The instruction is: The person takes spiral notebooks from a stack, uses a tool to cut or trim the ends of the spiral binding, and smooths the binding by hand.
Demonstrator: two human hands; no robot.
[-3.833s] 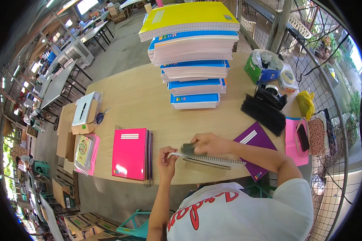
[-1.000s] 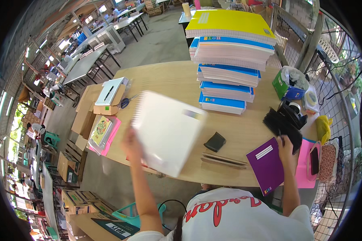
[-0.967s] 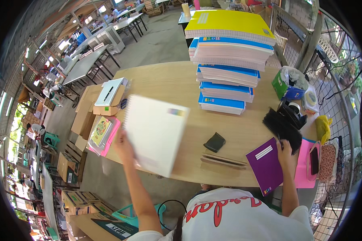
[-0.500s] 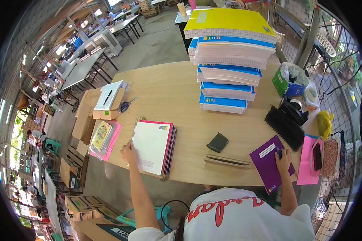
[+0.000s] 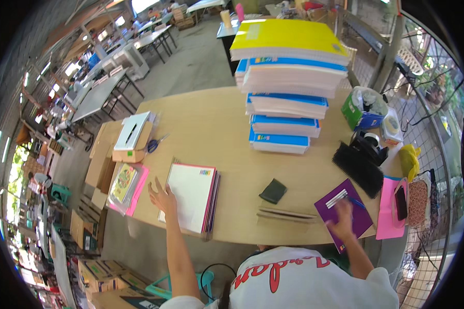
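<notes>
My left hand (image 5: 162,198), fingers spread and holding nothing, hovers at the left edge of a small stack of spiral notebooks (image 5: 191,198) with a white top sheet. On the right, my right hand (image 5: 341,220) is over a purple spiral notebook (image 5: 363,221) that lies at the table's near edge. Its thumb is stretched away from the fingers, which are somewhat blurred. A blue pen (image 5: 357,203) rests on the purple cover just beyond the fingertips. Between the hands lie a dark green folded pad (image 5: 273,191) and a flat wooden strip (image 5: 287,215).
Tall piles of blue-edged books (image 5: 281,140), topped by a yellow one (image 5: 288,37), stand at the back. A black brush (image 5: 358,170), tape dispenser (image 5: 368,147) and box with plastic (image 5: 363,110) line the right. Scissors (image 5: 154,144) and a pink folder (image 5: 137,190) lie left.
My left hand has lifted off the notebook stack's edge and spread its fingers. My right hand has let go of the pen and drawn back left and nearer. The whole view has shifted slightly.
</notes>
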